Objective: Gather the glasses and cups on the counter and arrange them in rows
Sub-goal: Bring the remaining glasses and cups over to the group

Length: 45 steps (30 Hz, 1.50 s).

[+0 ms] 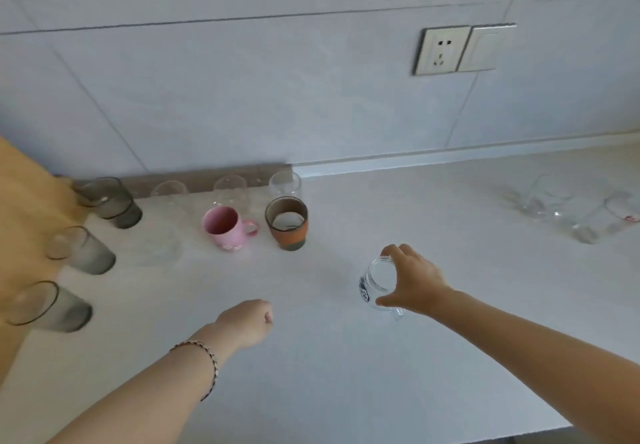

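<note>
My right hand (pixel 414 279) grips the rim of a clear glass mug with a dark print (pixel 372 288) at the counter's middle right. My left hand (pixel 247 322) is a closed fist holding nothing, low over the counter. A pink mug (pixel 227 227) and a brown glass with an orange sleeve (pixel 287 224) stand side by side further back. Behind them a row of clear glasses (pixel 285 184) lines the wall. Three smoky grey tumblers (pixel 110 203) (pixel 81 249) (pixel 48 307) stand in a column at the left. Several clear glasses (pixel 554 201) sit scattered at the far right.
The pale counter (pixel 346 357) ends at a front edge at the lower right. A wooden board (pixel 24 208) lies along the left side. A tiled wall with a socket and switch (pixel 460 49) rises behind.
</note>
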{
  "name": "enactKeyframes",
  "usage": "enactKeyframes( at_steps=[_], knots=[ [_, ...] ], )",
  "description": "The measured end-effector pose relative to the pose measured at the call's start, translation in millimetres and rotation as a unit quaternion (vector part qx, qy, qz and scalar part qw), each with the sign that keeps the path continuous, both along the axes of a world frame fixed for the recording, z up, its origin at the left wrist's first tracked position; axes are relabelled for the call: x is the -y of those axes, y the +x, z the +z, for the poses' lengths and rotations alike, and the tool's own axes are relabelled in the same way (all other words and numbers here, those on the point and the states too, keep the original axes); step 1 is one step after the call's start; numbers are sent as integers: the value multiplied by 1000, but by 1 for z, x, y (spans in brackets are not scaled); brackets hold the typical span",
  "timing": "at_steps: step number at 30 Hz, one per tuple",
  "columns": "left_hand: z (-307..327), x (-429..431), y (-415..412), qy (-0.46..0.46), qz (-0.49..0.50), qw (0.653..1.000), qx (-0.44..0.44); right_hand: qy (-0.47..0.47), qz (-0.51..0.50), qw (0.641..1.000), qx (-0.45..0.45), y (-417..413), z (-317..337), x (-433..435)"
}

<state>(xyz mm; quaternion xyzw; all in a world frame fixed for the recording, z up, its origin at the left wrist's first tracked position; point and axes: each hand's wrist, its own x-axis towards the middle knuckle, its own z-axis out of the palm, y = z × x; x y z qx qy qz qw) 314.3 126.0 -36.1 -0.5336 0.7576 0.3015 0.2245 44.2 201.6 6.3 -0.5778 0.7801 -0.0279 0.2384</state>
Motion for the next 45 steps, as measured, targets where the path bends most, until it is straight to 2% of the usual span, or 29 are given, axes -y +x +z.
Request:
enactKeyframes(
  at_steps=[5,10,16,23,29,33,38,45],
  knots=[
    [1,6,137,17,71,997,11,12,100,995,24,143,-6,44],
    [-4,2,229,16,151,988,18,15,169,984,56,260,-13,90],
    [-12,-7,270,28,189,982,6,8,185,980,67,344,-22,131],
    [-17,-2,283,30,207,978,-16,15,180,982,51,382,-39,149],
    [-24,3,281,32,180,983,-13,1,158,983,90,384,-39,144],
    [-26,10,260,23,140,990,-6,57,157,984,68,356,-41,130],
    [-22,23,197,17,43,999,-15,200,113,972,48,272,-42,93],
    [13,32,51,6,-107,994,-32,227,-28,973,43,117,-16,17]
  ],
)
